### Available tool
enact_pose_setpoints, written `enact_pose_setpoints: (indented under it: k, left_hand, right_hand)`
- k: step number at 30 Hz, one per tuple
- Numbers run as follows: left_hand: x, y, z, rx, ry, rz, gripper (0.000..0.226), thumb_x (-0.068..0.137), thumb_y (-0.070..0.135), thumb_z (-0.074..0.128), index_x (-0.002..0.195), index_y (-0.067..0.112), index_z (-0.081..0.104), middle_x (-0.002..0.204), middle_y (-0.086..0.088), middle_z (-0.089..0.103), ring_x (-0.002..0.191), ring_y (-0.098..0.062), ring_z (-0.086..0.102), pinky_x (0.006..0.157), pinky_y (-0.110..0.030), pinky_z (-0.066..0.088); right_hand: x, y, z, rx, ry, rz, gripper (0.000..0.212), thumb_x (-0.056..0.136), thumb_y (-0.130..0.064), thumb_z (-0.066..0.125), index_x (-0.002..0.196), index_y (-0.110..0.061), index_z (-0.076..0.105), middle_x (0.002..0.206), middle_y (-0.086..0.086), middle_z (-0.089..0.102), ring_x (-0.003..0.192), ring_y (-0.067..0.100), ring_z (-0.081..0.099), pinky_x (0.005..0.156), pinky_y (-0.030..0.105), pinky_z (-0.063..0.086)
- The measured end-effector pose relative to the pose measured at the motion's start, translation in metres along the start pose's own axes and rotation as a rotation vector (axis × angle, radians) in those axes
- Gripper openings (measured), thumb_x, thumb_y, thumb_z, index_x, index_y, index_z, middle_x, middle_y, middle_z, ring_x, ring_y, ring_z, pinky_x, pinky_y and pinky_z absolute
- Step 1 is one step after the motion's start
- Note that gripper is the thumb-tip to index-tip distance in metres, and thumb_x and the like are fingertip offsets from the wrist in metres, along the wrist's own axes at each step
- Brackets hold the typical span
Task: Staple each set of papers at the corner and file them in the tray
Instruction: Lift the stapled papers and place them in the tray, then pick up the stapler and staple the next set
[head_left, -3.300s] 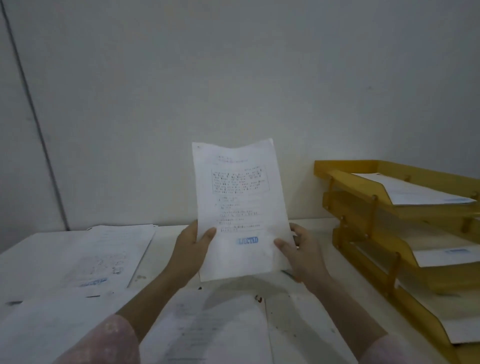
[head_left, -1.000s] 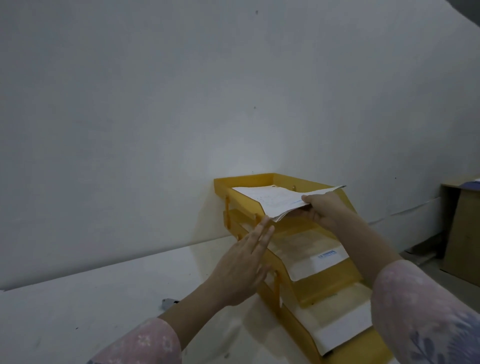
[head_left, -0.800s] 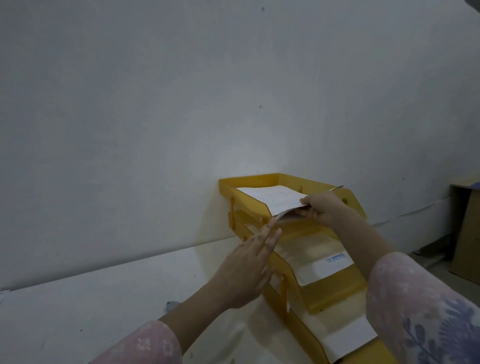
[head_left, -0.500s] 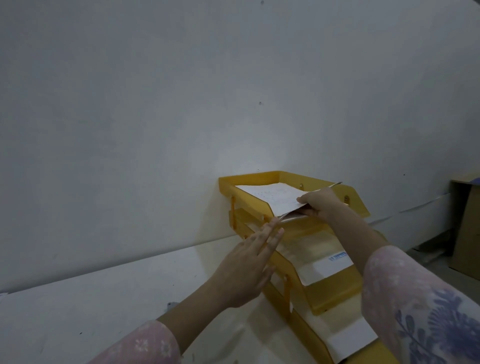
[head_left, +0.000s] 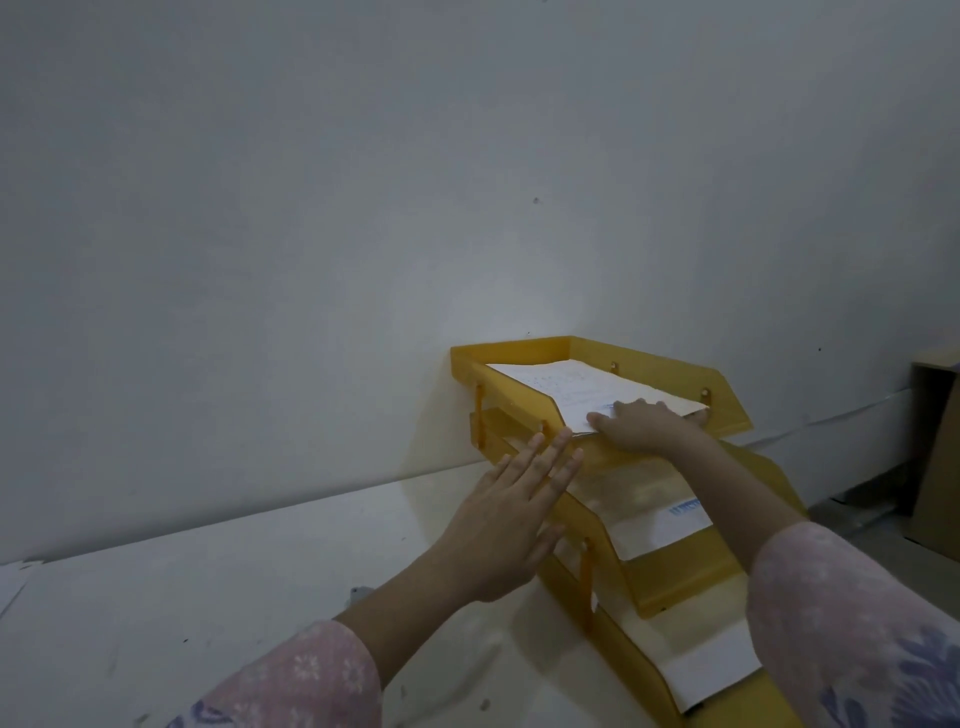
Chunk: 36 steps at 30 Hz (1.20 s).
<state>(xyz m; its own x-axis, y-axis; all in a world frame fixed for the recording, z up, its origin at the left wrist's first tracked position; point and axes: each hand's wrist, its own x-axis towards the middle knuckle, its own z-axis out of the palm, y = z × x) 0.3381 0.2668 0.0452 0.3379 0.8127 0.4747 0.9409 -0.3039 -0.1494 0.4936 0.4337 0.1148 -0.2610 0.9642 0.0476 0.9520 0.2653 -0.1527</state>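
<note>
Fingers (head_left: 553, 454) of the left hand (head_left: 498, 530): straight, held together and holding nothing, tips at the front left corner of the yellow top tray (head_left: 524, 347). Just beyond those tips the right hand (head_left: 641, 426) lies palm down, fingers extended flat on the near edge of the paper set (head_left: 561, 384), which lies inside the top tray. Beneath both hands, the middle tray (head_left: 685, 582) and bottom tray (head_left: 639, 670) hold white sheets on a white table (head_left: 182, 597).
</note>
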Motion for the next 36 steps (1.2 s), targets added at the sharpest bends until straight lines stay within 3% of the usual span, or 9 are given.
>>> enact_pose_setpoints:
  k: [3, 6, 9, 13, 16, 18, 21, 26, 36]
  left_hand:
    - [-0.004, 0.003, -0.003, -0.004, -0.019, -0.026, 0.064, 0.094, 0.055, 0.013, 0.148, 0.030, -0.013, 0.154, 0.011, -0.024, 0.143, -0.013, -0.022, 0.120, -0.039, 0.003]
    - [-0.020, 0.002, -0.007, -0.003, -0.035, -0.066, 0.067, 0.089, 0.056, 0.003, 0.149, 0.028, -0.010, 0.155, 0.010, -0.020, 0.144, -0.013, -0.019, 0.120, -0.040, 0.004]
    - [-0.044, -0.008, -0.012, 0.009, -0.031, -0.117, 0.068, 0.089, 0.056, 0.002, 0.150, 0.026, -0.006, 0.157, 0.008, -0.016, 0.146, -0.014, -0.012, 0.120, -0.040, 0.004]
    - [-0.088, -0.028, -0.023, 0.053, -0.019, -0.212, 0.065, 0.095, 0.051, 0.017, 0.151, 0.019, 0.007, 0.160, 0.001, 0.003, 0.147, -0.018, 0.005, 0.119, -0.040, 0.013]
    - [-0.126, -0.042, -0.037, 0.076, -0.015, -0.291, 0.064, 0.094, 0.046, 0.025, 0.150, 0.015, 0.018, 0.159, -0.002, 0.012, 0.146, -0.019, 0.012, 0.117, -0.040, 0.019]
    - [-0.154, -0.049, -0.048, 0.094, -0.019, -0.348, 0.064, 0.093, 0.045, 0.026, 0.149, 0.014, 0.021, 0.158, -0.003, 0.015, 0.145, -0.020, 0.016, 0.116, -0.039, 0.021]
    - [-0.197, -0.056, -0.066, 0.116, -0.025, -0.436, 0.066, 0.092, 0.047, 0.025, 0.148, 0.013, 0.022, 0.158, -0.005, 0.016, 0.144, -0.021, 0.019, 0.116, -0.038, 0.023]
    - [-0.258, -0.059, -0.089, 0.111, -0.058, -0.636, 0.064, 0.097, 0.043, 0.038, 0.150, 0.016, 0.016, 0.158, 0.000, 0.012, 0.143, -0.018, 0.017, 0.115, -0.034, 0.021]
    - [-0.344, -0.047, -0.115, -0.011, -0.088, -0.986, 0.066, 0.096, 0.040, 0.042, 0.150, 0.016, 0.013, 0.157, 0.002, 0.013, 0.143, -0.016, 0.017, 0.115, -0.036, 0.024]
  right_hand:
    - [0.004, 0.001, 0.011, -0.005, 0.035, 0.000, 0.092, 0.073, -0.073, -0.003, 0.140, -0.026, 0.039, 0.147, 0.013, 0.038, 0.135, 0.039, 0.030, 0.108, 0.065, 0.019]
    - [-0.016, -0.006, 0.010, 0.094, 0.193, 0.016, 0.064, 0.094, -0.056, 0.016, 0.141, -0.020, 0.041, 0.149, 0.012, 0.037, 0.140, 0.037, 0.025, 0.111, 0.066, 0.012]
    - [-0.037, -0.013, 0.008, 0.325, 0.527, -0.096, 0.050, 0.099, -0.041, 0.029, 0.136, -0.014, 0.046, 0.144, 0.013, 0.044, 0.134, 0.035, 0.035, 0.111, 0.058, 0.024]
    - [-0.080, -0.044, 0.005, 0.780, 0.943, -0.316, 0.027, 0.097, -0.016, 0.042, 0.115, -0.004, 0.058, 0.114, 0.015, 0.060, 0.107, 0.029, 0.053, 0.087, 0.034, 0.042]
    - [-0.113, -0.075, 0.009, 0.887, 1.096, -0.473, 0.020, 0.092, -0.009, 0.045, 0.103, -0.001, 0.059, 0.098, 0.017, 0.059, 0.091, 0.029, 0.054, 0.074, 0.034, 0.044]
    - [-0.130, -0.097, 0.022, 0.875, 1.088, -0.573, 0.017, 0.089, -0.007, 0.046, 0.098, 0.001, 0.058, 0.094, 0.018, 0.057, 0.086, 0.031, 0.053, 0.071, 0.038, 0.044]
    - [-0.155, -0.131, 0.049, 0.804, 0.991, -0.698, 0.013, 0.085, -0.003, 0.051, 0.095, 0.001, 0.058, 0.090, 0.017, 0.057, 0.083, 0.027, 0.051, 0.074, 0.025, 0.035]
    - [-0.190, -0.179, 0.098, 0.743, 0.664, -0.871, 0.019, 0.079, -0.006, 0.053, 0.097, -0.004, 0.059, 0.093, 0.009, 0.056, 0.082, 0.012, 0.045, 0.069, 0.014, 0.030]
    - [-0.245, -0.205, 0.158, 0.599, 0.182, -0.956, 0.019, 0.089, -0.012, 0.057, 0.108, -0.016, 0.056, 0.110, -0.003, 0.051, 0.088, 0.005, 0.047, 0.071, 0.015, 0.035]
